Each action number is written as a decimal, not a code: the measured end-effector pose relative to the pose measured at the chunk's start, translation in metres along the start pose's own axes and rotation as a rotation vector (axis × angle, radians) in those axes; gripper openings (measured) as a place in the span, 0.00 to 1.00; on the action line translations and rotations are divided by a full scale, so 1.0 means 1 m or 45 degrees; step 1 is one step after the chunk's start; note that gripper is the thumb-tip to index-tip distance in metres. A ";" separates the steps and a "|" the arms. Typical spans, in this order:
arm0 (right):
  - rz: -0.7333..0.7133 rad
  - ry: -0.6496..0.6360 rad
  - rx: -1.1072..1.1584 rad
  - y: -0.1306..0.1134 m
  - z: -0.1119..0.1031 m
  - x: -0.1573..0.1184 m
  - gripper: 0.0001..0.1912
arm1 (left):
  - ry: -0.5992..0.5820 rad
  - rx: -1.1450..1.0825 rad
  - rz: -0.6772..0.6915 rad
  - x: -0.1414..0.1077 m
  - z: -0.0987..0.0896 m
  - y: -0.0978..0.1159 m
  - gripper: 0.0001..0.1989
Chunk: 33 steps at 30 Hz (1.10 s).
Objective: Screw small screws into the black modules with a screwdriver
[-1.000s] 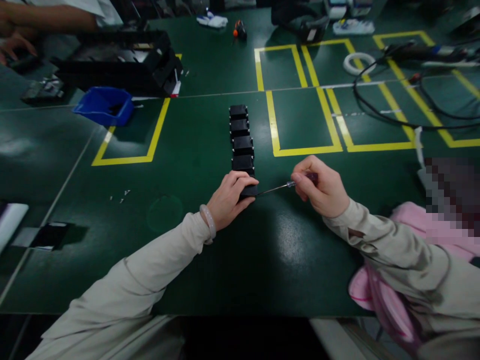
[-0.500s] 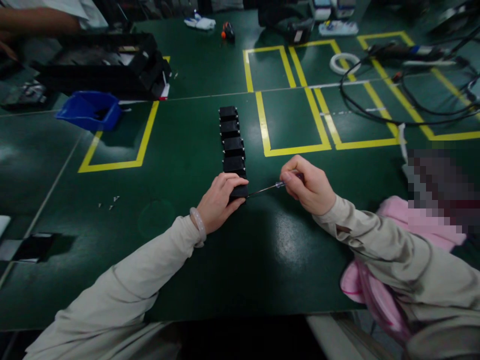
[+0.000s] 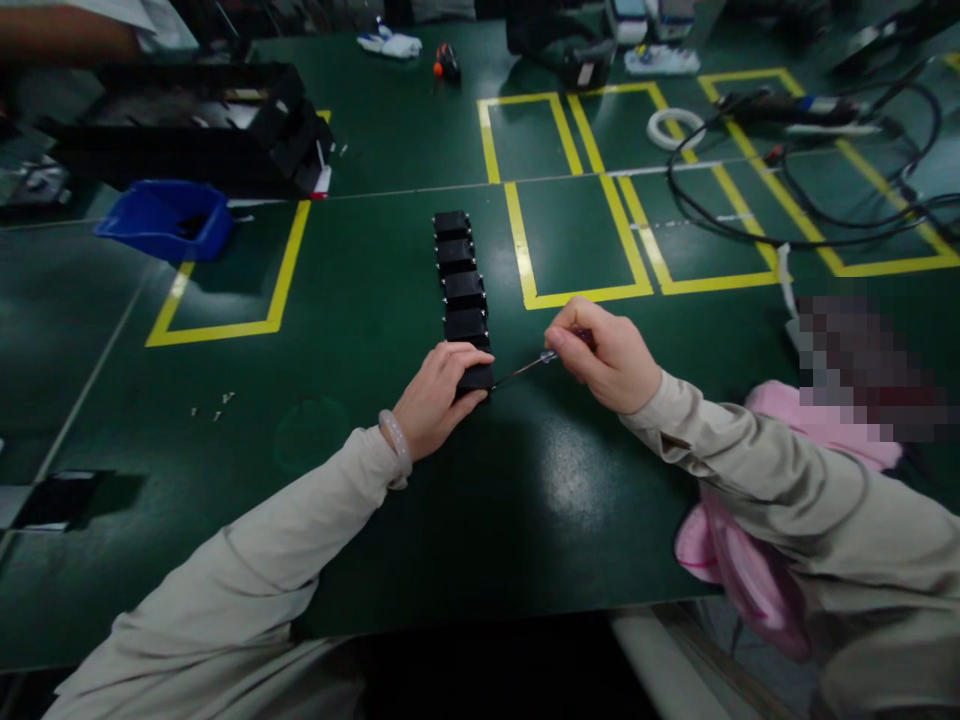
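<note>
Several black blocks point(image 3: 460, 287) with small shiny screws at their sides stand in a row on the green table. The nearest black block point(image 3: 475, 378) is gripped between the thumb and fingers of my left hand point(image 3: 437, 398), which partly cover it. My right hand point(image 3: 604, 358) is closed round the handle of a screwdriver point(image 3: 525, 368). Its thin shaft slants down to the left, and the tip meets the right side of the held block near its lower corner. Whether the tip sits in a screw is too small to tell.
Small loose screws point(image 3: 219, 405) lie left of my left hand. A blue bin point(image 3: 169, 220) stands beside stacked black trays point(image 3: 180, 150), where another person's arm point(image 3: 67, 30) shows. Yellow tape outlines, a white tape roll point(image 3: 675, 129) and a black cable point(image 3: 720, 235) are at the right. Pink cloth point(image 3: 825, 420) lies under my right arm.
The view has shifted slightly. My right hand has risen a little, so the screwdriver slants more steeply. My left hand keeps its hold on the nearest block.
</note>
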State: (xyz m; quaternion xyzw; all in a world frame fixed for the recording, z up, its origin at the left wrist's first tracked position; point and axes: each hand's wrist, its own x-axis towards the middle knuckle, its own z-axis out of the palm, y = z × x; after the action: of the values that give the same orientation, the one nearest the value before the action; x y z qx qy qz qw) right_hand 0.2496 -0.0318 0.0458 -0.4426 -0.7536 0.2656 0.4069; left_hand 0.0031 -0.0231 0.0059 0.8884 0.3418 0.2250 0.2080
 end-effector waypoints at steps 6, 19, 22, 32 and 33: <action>-0.082 -0.138 -0.141 -0.011 -0.001 0.021 0.11 | -0.005 -0.018 0.008 0.000 -0.001 -0.001 0.17; -0.170 -0.446 -0.434 -0.036 -0.001 0.045 0.06 | -0.003 -0.056 0.024 -0.001 -0.002 -0.005 0.16; -0.170 -0.501 -0.477 -0.039 -0.004 0.042 0.06 | -0.008 -0.048 0.013 -0.002 -0.002 -0.005 0.16; -0.162 -0.470 -0.651 -0.041 -0.004 0.041 0.09 | 0.034 -0.015 -0.024 -0.003 -0.001 -0.005 0.21; -0.148 -0.506 -0.639 -0.043 -0.005 0.040 0.10 | 0.031 -0.006 -0.028 -0.003 -0.001 -0.005 0.21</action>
State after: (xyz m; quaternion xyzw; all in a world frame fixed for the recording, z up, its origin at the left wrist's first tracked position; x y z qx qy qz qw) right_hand 0.2230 -0.0163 0.0966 -0.4249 -0.8843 0.1289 0.1445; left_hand -0.0021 -0.0218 0.0034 0.8812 0.3536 0.2343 0.2086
